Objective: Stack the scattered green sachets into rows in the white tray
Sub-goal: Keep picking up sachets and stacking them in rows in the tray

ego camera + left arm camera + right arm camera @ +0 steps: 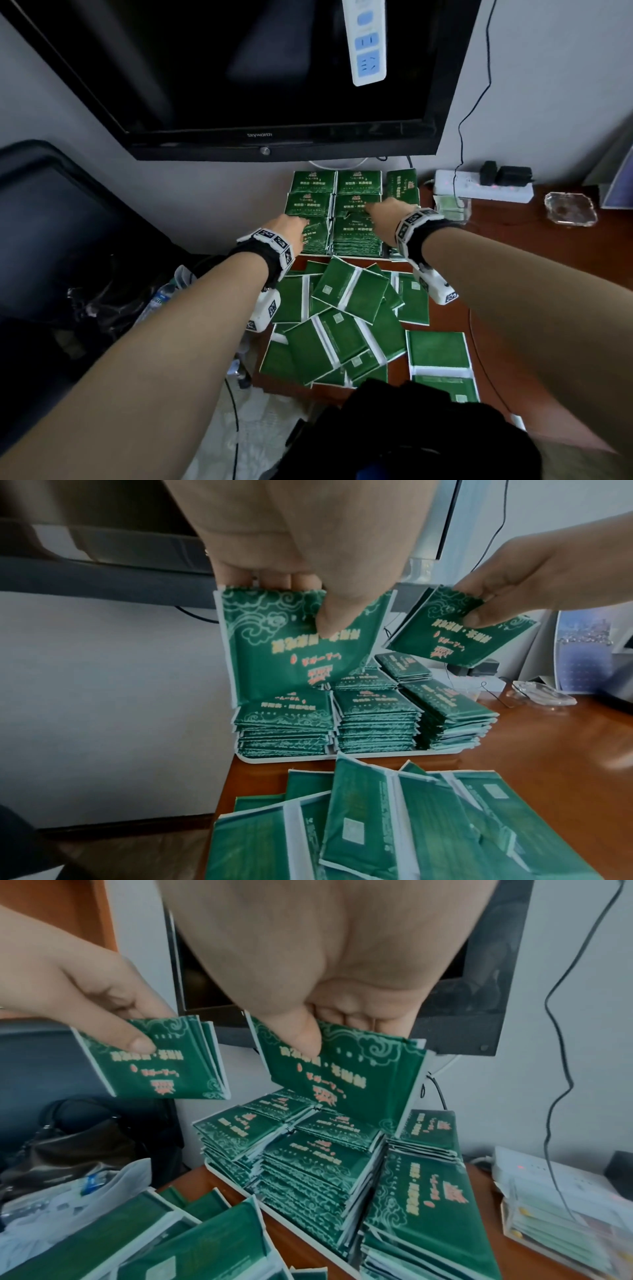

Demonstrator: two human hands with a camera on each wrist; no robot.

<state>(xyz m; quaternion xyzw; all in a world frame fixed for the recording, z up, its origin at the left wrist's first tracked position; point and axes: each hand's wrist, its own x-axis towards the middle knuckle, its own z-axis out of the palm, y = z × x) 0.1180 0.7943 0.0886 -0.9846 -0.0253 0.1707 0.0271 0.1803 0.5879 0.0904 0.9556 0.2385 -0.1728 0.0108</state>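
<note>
**Tray mostly filled, loose pile still waiting**

White tray (pixel 291 758) at the desk's back edge already carries several tall rows of stacked green sachets (pixel 373 718). Left hand (pixel 301 547) pinches a small bunch of sachets above the near-left stack; right hand (pixel 325 969) pinches another bunch over the middle. Many scattered sachets (pixel 342 318) remain on the wooden desk (pixel 534 308), so I'd judge it past halfway.
</note>
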